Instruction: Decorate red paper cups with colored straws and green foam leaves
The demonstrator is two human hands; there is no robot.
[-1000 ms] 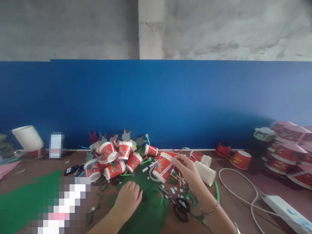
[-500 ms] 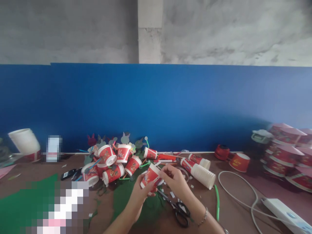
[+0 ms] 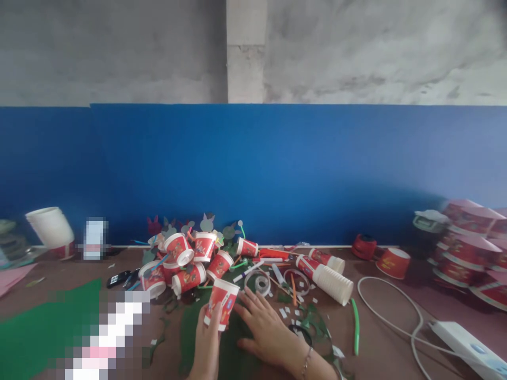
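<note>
My left hand (image 3: 206, 343) is wrapped round a red and white paper cup (image 3: 223, 302), its white base rim up and tilted a little to the right. To the right of that cup, my right hand (image 3: 264, 324) is spread low over dark green paper (image 3: 190, 327), palm down and holding nothing. Beside its wrist, a black scissors handle (image 3: 301, 332) shows in part; the hand and forearm hide the rest. Just beyond the fingertips lie a clear roll of tape (image 3: 262, 285) and a purple-tipped white pen (image 3: 247, 272).
Several red cups (image 3: 188, 279) with paper animal heads are heaped at the back left. A stack of nested cups (image 3: 332, 282) lies at back right, near a green tube (image 3: 355, 327). A white cable (image 3: 390, 281) loops to a power strip (image 3: 467, 343). Paper scraps (image 3: 283, 313) litter the table.
My right hand has left the cup and flattened onto the table beside it. My left hand has moved left and nearer with the cup. The scissors are now mostly covered.
</note>
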